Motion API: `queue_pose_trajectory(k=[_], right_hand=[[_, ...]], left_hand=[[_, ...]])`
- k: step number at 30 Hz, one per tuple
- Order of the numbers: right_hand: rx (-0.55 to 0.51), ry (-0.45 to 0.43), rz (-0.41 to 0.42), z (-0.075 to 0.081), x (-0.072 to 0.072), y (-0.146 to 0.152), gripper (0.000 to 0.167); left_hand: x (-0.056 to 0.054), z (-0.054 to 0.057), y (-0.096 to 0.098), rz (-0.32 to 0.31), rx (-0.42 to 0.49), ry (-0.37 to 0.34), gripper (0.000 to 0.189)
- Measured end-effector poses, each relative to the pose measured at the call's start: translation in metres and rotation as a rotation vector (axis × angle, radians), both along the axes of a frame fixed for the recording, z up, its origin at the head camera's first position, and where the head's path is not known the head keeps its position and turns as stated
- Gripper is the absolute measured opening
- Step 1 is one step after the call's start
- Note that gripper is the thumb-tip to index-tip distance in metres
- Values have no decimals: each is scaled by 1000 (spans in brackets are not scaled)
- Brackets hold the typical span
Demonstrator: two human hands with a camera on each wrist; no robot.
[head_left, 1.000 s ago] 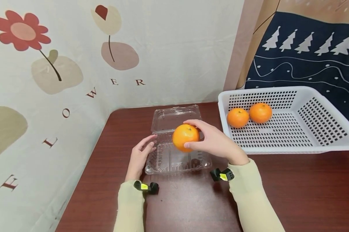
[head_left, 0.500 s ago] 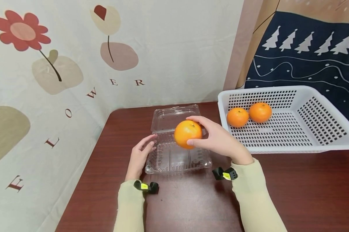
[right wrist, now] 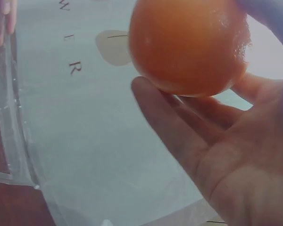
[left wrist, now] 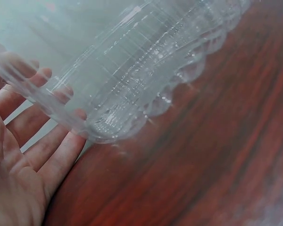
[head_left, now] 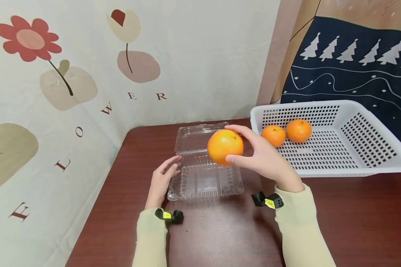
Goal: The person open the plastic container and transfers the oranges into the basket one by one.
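Observation:
In the head view my right hand (head_left: 265, 157) holds an orange (head_left: 224, 147) between thumb and fingers, raised above a clear plastic clamshell box (head_left: 205, 181). The right wrist view shows the orange (right wrist: 188, 47) close up, with the fingers under and around it. The box lies on the table with its lid (head_left: 198, 137) folded back and no fruit in its base. At the box's left side my left hand (head_left: 161, 181) touches the wall with fairly straight fingers. Through the clear wall (left wrist: 132, 80) in the left wrist view, the fingertips (left wrist: 78, 115) show against the plastic.
A white perforated basket (head_left: 324, 157) stands at the right, with two oranges (head_left: 298, 130) near its left end. Behind the brown table (head_left: 204, 230) hangs a flower-print cloth (head_left: 200, 59). A dark tree-print cloth (head_left: 347, 81) hangs behind the basket.
My right hand has lifted the orange higher and carried it slightly to the right, away from the box base. The left hand stays at the box's side.

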State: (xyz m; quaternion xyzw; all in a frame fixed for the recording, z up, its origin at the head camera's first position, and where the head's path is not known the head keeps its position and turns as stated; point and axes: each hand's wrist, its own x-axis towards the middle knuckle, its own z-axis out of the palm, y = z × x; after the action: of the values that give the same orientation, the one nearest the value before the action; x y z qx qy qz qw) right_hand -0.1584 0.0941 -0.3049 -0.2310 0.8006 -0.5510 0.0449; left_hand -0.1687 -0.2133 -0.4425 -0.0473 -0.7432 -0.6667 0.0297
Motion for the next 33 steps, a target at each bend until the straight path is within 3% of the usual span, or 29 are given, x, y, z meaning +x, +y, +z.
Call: queue_pose_trajectory(k=[4,11,25,33], right_hand=[[-26,6,-3,7,5,4,61],[-45,64,-22,14,9,17,62],[132,160,-87,23,4,32,71],[165,164,-106,34,1,46,69]], left_hand=[[5,8,3,-1,3,-1,33],[5,8,4,-11,8,-1,34],[5,9,0,-4,19,3,34],[3,9,1,-9,17,1,33]])
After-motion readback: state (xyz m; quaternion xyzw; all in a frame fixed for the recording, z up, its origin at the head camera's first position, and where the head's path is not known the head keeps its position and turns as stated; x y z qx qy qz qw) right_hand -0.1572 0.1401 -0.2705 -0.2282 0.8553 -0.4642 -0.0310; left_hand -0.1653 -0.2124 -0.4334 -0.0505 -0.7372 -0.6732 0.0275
